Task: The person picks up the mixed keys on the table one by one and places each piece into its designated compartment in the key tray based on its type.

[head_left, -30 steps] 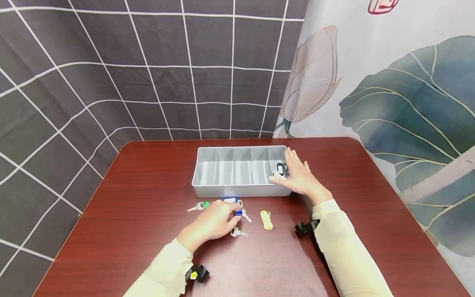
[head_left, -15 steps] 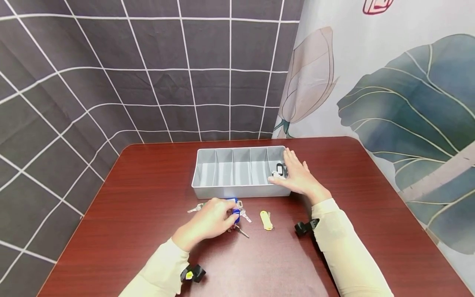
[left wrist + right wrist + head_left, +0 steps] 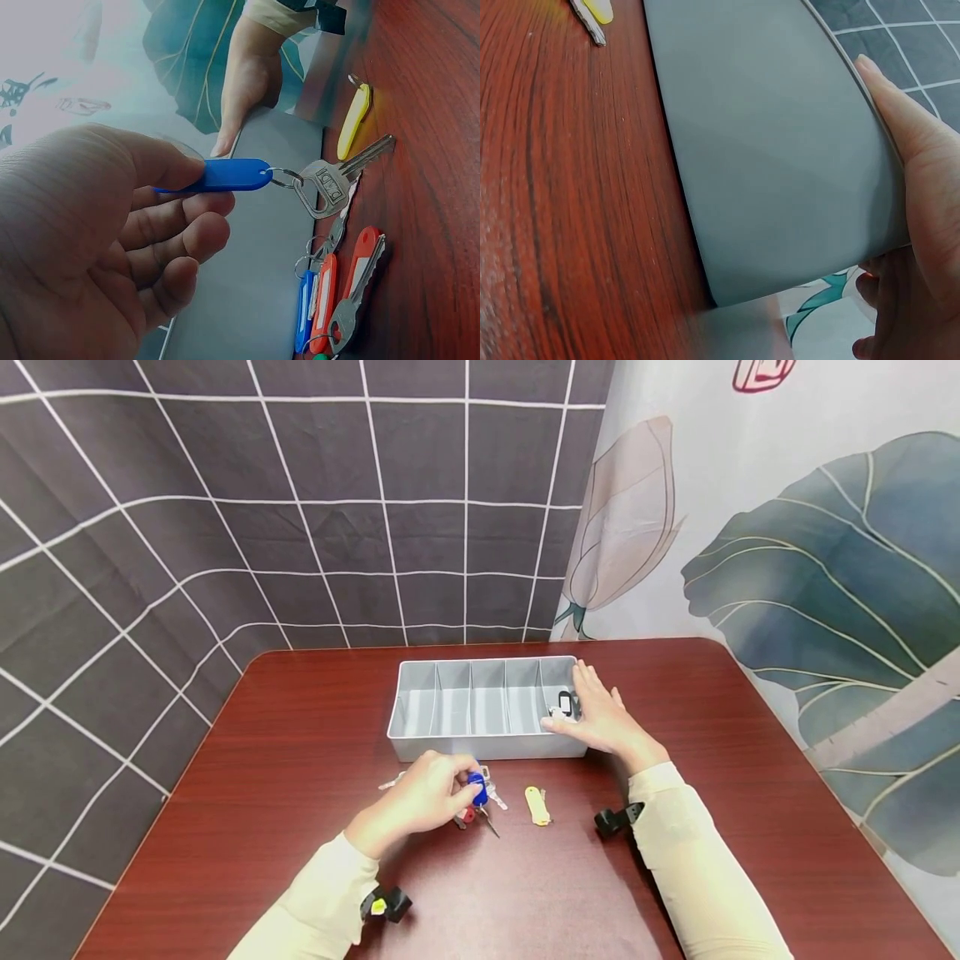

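Note:
My left hand [image 3: 416, 793] pinches a blue key tag [image 3: 229, 175] between thumb and forefinger. A metal key [image 3: 330, 187] hangs from the tag's ring. In the left wrist view, two red key tags [image 3: 324, 300], another blue tag [image 3: 303, 311] and their keys lie on the table beyond that hand. A yellow key tag [image 3: 537, 806] lies apart, to the right. My right hand [image 3: 607, 718] rests on the right end of a grey compartment tray [image 3: 487, 747], its fingers straight along the end rim and its thumb at the front rim.
The tray's rightmost compartment holds a black key tag [image 3: 565, 700] with a key. A key [image 3: 392, 781] shows left of the left hand. The brown table [image 3: 300, 735] ends at a tiled-pattern curtain [image 3: 427, 535] behind.
My left hand has picked the blue key tag up from the pile and lifted it slightly, its key hanging down. A red tag beneath now shows. The right hand stays on the tray.

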A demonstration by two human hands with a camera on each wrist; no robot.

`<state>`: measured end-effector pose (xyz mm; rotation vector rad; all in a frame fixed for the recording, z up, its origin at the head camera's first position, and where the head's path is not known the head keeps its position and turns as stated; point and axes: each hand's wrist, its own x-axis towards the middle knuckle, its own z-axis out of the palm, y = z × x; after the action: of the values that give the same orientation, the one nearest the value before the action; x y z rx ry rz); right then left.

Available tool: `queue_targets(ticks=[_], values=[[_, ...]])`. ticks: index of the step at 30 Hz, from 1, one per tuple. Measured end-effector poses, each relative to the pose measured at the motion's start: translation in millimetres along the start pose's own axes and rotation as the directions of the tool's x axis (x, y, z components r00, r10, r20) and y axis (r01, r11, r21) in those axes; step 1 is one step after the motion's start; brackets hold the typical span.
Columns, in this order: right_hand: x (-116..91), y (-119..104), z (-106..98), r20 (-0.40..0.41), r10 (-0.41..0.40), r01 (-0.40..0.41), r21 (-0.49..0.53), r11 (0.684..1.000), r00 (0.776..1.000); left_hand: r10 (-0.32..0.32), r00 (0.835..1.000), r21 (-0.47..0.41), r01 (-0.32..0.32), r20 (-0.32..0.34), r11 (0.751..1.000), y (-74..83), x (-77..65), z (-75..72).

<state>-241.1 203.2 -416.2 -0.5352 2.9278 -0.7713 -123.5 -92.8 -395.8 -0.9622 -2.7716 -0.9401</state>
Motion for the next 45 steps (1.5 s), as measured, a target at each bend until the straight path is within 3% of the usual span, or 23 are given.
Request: queue_targets(ticks=[15,21,28,45], values=[[1,2,1,0.004,0.011,-0.011,0.01,1.0,1.0,-0.02,1.0,-0.079,0.021,0.005,0.997,1.7,9.0,-5.6],[0,-1,1,0.002,0.005,-0.005,0.015,1.0,1.0,-0.004,1.0,-0.066,0.002,-0.024,0.998,3.8,11.5,-10.0],[1,1,1,0.017,0.006,-0.006,0.011,1.0,1.0,-0.007,1.0,-0.097,0.006,-0.01,0.995,6.3,15.7,-16.8],[1,2,2,0.009,0.011,-0.011,0.009,1.0,1.0,-0.004,0.994,-0.136,-0.011,-0.112,0.991,9.2,33.9,-30.7]])
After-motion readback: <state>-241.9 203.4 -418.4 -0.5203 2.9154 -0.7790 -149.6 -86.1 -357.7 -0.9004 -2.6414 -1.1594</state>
